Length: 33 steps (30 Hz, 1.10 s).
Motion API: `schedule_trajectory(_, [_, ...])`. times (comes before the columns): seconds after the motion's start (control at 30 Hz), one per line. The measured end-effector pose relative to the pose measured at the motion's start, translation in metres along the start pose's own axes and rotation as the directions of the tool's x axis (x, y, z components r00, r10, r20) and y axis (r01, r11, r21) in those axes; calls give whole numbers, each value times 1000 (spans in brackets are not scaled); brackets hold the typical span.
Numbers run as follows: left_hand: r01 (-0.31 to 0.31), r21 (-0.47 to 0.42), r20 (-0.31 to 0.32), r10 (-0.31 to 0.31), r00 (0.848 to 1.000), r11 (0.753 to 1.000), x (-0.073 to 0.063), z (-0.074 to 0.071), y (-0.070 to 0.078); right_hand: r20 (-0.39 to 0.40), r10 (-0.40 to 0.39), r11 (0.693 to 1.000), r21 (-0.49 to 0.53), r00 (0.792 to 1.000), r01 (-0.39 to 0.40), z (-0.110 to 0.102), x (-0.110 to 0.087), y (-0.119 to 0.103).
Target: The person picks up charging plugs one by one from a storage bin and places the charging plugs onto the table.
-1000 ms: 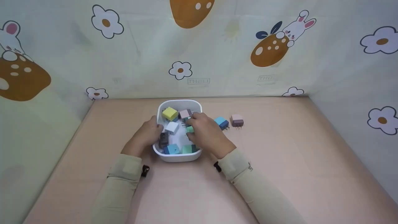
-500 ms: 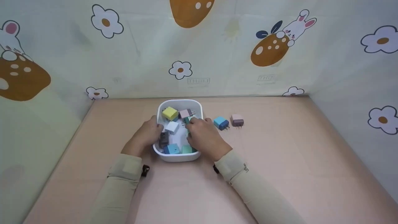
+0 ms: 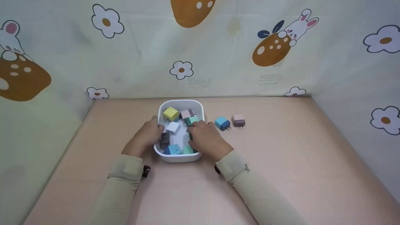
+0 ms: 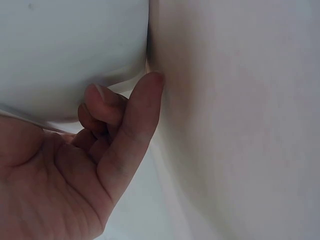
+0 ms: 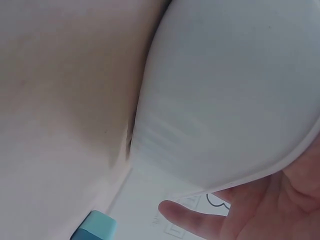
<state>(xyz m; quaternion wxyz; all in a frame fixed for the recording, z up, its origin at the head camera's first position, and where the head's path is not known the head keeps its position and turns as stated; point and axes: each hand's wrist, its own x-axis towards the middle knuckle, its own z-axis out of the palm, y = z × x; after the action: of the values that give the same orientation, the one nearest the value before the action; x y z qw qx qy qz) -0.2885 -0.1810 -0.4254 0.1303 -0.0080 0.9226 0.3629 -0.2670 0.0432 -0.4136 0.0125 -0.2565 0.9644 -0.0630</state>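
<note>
In the head view, a white plastic tub (image 3: 179, 158) stands on the table. My left hand (image 3: 147, 136) grips its left side, thumb over the rim and fingers outside the wall. My right hand (image 3: 207, 137) reaches over the right rim. Its forefinger and thumb pinch a green charger plug (image 3: 190, 136), mostly hidden beneath the hand. Inside the tub lie a yellow plug (image 3: 171, 113), a white plug (image 3: 172, 128), a pink plug (image 3: 187, 113), a dark plug (image 3: 164, 140), a blue plug (image 3: 173, 149) and other green plugs (image 3: 187, 150).
On the table right of the tub sit a blue two-tone plug (image 3: 222, 123) and a pink plug with a darker end (image 3: 238, 121), prongs toward me. A patterned cloth wall (image 3: 140, 68) closes off the back and sides.
My right hand has shifted slightly down, baring more of the green plug behind it and the blue plug outside. My left hand and the tub stay in place.
</note>
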Motion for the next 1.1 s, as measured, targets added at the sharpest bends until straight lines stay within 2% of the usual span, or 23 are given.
schedule_trajectory(0.23, [-1, -3, -1, 1, 1000, 1000, 0, 0, 0, -27, -7, 997, 70, 1000, 9, 2, 0, 3])
schedule_trajectory(0.5, [15, 6, 9, -15, 1000, 1000, 0, -1, 1, 17, 49, 989, 139, 999, -51, 1, 2, 3])
schedule_trajectory(0.87, [20, -12, 12, -20, 1000, 1000, 0, 0, 2, 35, 77, 984, 157, 996, -82, 2, 4, 0])
schedule_trajectory(1.1, [-20, 17, -7, 20, 1000, 1000, 0, -1, 0, 30, 75, 984, 161, 997, -79, 2, 6, 0])
